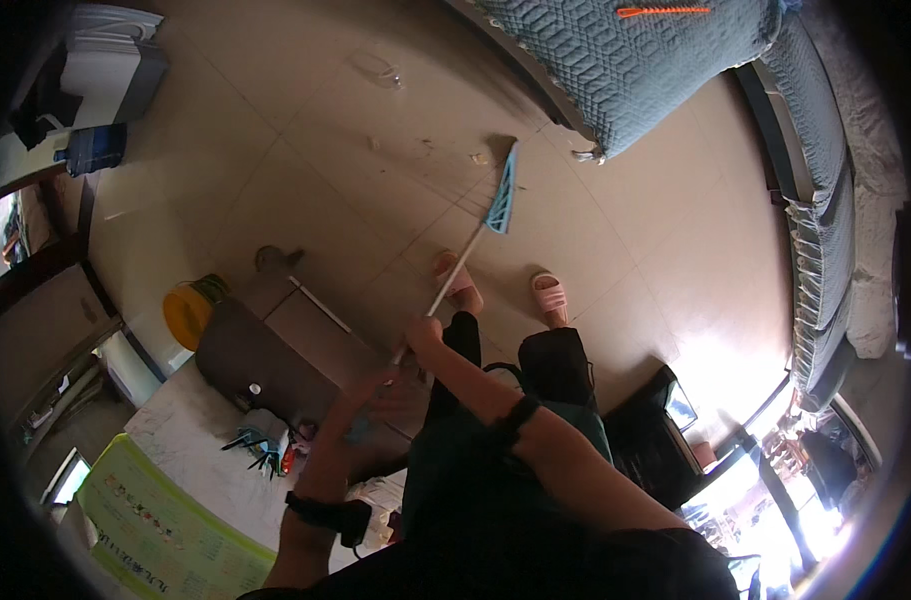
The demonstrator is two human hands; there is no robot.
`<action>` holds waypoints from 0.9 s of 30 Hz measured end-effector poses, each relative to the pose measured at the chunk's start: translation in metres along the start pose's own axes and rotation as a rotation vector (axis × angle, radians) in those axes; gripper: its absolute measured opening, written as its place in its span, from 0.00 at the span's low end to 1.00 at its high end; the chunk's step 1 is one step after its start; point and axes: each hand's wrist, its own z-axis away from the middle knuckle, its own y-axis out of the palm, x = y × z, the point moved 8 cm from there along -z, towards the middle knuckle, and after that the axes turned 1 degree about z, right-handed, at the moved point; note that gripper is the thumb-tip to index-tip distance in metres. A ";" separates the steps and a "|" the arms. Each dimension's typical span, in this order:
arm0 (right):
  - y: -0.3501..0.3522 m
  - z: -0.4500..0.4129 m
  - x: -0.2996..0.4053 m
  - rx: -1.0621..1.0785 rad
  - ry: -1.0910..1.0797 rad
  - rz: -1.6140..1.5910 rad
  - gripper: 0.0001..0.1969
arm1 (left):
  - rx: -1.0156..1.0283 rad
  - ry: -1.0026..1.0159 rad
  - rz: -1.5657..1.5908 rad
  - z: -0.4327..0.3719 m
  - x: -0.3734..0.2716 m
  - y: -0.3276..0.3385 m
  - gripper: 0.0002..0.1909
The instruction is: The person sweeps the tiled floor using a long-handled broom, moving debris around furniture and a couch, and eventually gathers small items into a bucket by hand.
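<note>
A long-handled floor squeegee slants down before me, its pale handle [457,268] running from my hands to a light-blue openwork head [504,191] on the tiled floor. My right hand [424,334] is closed around the handle. Further up, my left hand [371,384] is at the handle's top end and seems to grip it, though it is blurred. A small pale scrap [478,158] and dark bits lie beside the head. My feet stand in pink slippers [550,294], one partly behind the handle.
A quilted blue-grey sofa cover [635,67] lies ahead, with an orange strip [664,11] on it. Left are a brown cabinet [275,360], a yellow bucket [188,315] and a blue water jug [95,148]. A clear object [391,75] lies on the floor. A black cabinet [643,435] stands right.
</note>
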 end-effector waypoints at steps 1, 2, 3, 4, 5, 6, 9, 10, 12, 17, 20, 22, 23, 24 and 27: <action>0.002 -0.007 -0.001 -0.013 0.010 0.001 0.11 | 0.074 -0.094 -0.144 0.013 -0.012 0.003 0.16; 0.007 -0.011 -0.014 -0.080 0.133 -0.913 0.09 | 0.083 -0.089 -0.162 0.006 -0.012 -0.010 0.16; -0.003 -0.002 0.010 -0.031 0.147 -1.490 0.09 | 0.151 0.085 -0.270 0.004 -0.007 -0.041 0.17; -0.003 0.010 0.012 -0.029 0.255 -2.072 0.09 | 0.241 0.287 -0.386 0.011 -0.012 -0.025 0.18; -0.020 0.037 0.027 0.092 0.301 -2.310 0.09 | 0.264 0.511 -0.466 0.031 -0.014 -0.023 0.18; -0.012 0.049 0.015 0.131 0.240 -2.399 0.09 | 0.255 0.409 -0.376 0.045 -0.012 0.024 0.18; 0.009 0.100 -0.006 0.095 0.284 -2.464 0.12 | 0.101 -0.140 -0.004 0.065 0.021 0.082 0.16; 0.026 0.107 -0.016 0.014 0.421 -2.513 0.11 | 0.157 -0.201 0.009 0.059 0.031 0.085 0.15; 0.064 0.112 -0.040 -0.129 0.644 -2.538 0.10 | 0.218 -0.262 0.020 0.030 0.046 0.088 0.14; 0.091 0.066 -0.085 -0.165 0.615 -2.380 0.09 | 0.598 -0.171 0.058 -0.036 0.021 0.099 0.09; 0.021 -0.004 -0.065 -0.258 0.175 -1.427 0.08 | 0.234 -0.169 -0.092 -0.025 -0.029 0.044 0.08; -0.041 -0.051 0.001 -0.287 0.020 -0.486 0.08 | 0.082 -0.069 -0.038 0.028 -0.077 0.012 0.08; -0.052 -0.065 0.009 -0.275 0.028 -0.274 0.08 | -0.035 0.059 0.051 0.045 -0.101 -0.004 0.08; -0.076 -0.075 0.035 -0.279 -0.012 -0.137 0.08 | -0.036 0.095 0.091 0.056 -0.112 -0.028 0.08; -0.108 -0.076 0.034 -0.145 0.118 -1.232 0.09 | 0.038 -0.003 -0.031 0.097 -0.149 -0.012 0.11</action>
